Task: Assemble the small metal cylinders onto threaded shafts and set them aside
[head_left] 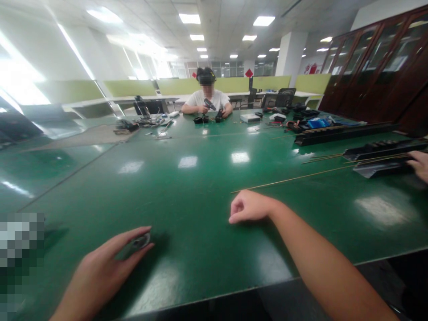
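Observation:
My left hand (107,263) reaches in over the near left of the green table (187,200). Between its thumb and fingers is a small round ring-like piece (143,241), dark grey with a clear or metallic sheen; its exact kind does not show. Toward the middle, my right hand (250,207) is bent at the wrist just above or on the tabletop, fingers curled in. Whatever those fingers hold, if anything, is hidden. Just behind it lies the tip of a long thin brass-coloured rod (287,180).
At the right edge another person's hand (419,164) touches black channel-shaped bars (377,169). Across the table a person (209,100) holds a power drill (210,104). Tools, a blue bundle (319,122) and a white box (250,117) lie at the back. A blurred-out block (20,240) sits left.

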### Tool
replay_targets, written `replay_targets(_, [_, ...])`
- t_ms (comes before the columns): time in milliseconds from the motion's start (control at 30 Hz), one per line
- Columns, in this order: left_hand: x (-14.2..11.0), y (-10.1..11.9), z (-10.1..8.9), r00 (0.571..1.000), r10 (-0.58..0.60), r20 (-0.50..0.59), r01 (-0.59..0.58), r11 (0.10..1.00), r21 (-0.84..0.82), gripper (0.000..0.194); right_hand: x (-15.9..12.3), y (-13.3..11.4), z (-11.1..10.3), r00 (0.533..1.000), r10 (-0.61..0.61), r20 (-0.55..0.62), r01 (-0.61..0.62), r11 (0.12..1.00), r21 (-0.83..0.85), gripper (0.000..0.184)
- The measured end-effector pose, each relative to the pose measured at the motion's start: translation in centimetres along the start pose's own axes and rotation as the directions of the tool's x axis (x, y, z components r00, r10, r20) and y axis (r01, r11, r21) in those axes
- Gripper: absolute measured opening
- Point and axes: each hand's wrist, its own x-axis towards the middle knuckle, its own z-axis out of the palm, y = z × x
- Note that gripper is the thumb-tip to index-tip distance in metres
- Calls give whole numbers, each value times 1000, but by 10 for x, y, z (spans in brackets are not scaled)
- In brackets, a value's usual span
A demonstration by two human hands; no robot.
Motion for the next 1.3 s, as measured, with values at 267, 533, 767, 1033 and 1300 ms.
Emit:
replay_targets(267, [83, 100, 52, 834, 552, -3, -523, 788, -325, 23, 0, 8, -4, 999, -13, 43, 6, 988, 156, 34])
replay_targets(533, [81, 103, 98, 823, 567, 9, -463, 681, -567, 23, 3, 10, -4, 999, -10, 41, 2, 980, 201, 31])
replay_targets(767, [77, 104, 100, 893, 348, 286, -39, 693, -720, 32, 2, 9, -3, 999, 1, 33, -7, 983, 184, 28])
replay_targets(1033, [77, 103, 102, 863, 306, 401, 181, 554, -813, 34, 1, 7, -2, 999, -30, 30, 25, 985, 168, 28])
replay_targets(1300, [78, 103, 100, 882, 304, 361, 119, 597, -794, 34, 1, 5, -1, 999, -26, 30, 21, 989, 150, 30])
